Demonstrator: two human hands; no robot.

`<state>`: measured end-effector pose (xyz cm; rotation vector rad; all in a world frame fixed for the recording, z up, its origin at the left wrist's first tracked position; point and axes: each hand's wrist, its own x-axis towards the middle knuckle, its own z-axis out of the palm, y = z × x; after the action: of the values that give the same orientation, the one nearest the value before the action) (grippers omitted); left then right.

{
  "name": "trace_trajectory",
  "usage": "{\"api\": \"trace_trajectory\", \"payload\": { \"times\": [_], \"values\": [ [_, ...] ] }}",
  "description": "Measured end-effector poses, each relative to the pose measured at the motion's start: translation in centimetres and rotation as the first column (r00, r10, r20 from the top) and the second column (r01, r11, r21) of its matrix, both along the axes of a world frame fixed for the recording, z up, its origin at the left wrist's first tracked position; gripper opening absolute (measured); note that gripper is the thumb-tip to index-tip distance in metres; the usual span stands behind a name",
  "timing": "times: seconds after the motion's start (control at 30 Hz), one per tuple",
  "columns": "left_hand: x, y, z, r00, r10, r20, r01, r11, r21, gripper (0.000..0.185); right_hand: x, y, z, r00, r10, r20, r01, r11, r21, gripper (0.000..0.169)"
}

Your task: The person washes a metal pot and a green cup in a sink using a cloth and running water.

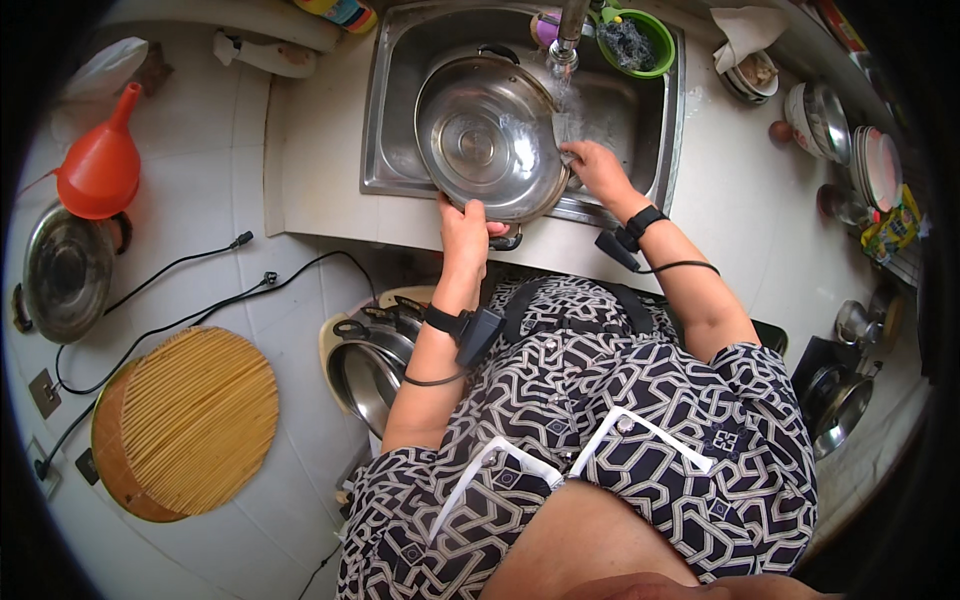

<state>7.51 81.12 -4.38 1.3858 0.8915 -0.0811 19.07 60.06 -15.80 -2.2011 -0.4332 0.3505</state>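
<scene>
A wide stainless-steel pan (pixel 480 146) with two black handles is tilted over the metal sink (pixel 373 150). My left hand (pixel 466 234) grips its near rim, close to the lower handle. On the right side of the pan, my right hand (pixel 600 171) pinches a small greyish cloth or pad (pixel 562 129) against the rim; its exact kind is hard to tell. Water runs from the faucet (pixel 564 54) just beyond the pan's right edge and falls into the sink. The pan hides much of the basin's left part.
At the sink's back right sits a green plastic bowl (pixel 664 54) holding a steel-wool scourer (pixel 628 43). Bowls (pixel 799 124) and stacked plates (pixel 862 169) line the right counter. To the left hang an orange funnel (pixel 101 169), a pot lid (pixel 69 274) and power cords (pixel 202 304).
</scene>
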Motion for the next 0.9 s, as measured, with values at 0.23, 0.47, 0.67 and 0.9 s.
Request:
{"api": "trace_trajectory", "payload": {
  "times": [0.23,0.47,0.67,0.9],
  "values": [
    [-0.2,-0.2,0.7,0.996,-0.077,0.047,0.079,0.996,-0.035,0.054,-1.7,-0.5,1.7,0.991,0.017,-0.134,-0.013,0.999,0.035,0.018],
    [0.7,-0.4,2.1,0.985,-0.164,-0.053,0.163,0.986,-0.019,0.069,4.9,-0.6,-0.8,0.996,-0.093,0.018,0.092,0.994,0.055,0.019],
    [0.4,-0.5,1.8,0.983,-0.164,-0.082,0.165,0.986,0.007,0.072,8.7,1.6,0.7,0.933,-0.032,0.358,0.015,0.999,0.052,0.031],
    [1.4,-1.8,2.6,0.98,-0.194,-0.053,0.197,0.979,0.054,0.075,3.4,-1.8,-1.4,0.986,0.051,0.158,-0.022,0.983,-0.184,0.025]
  ]
}}
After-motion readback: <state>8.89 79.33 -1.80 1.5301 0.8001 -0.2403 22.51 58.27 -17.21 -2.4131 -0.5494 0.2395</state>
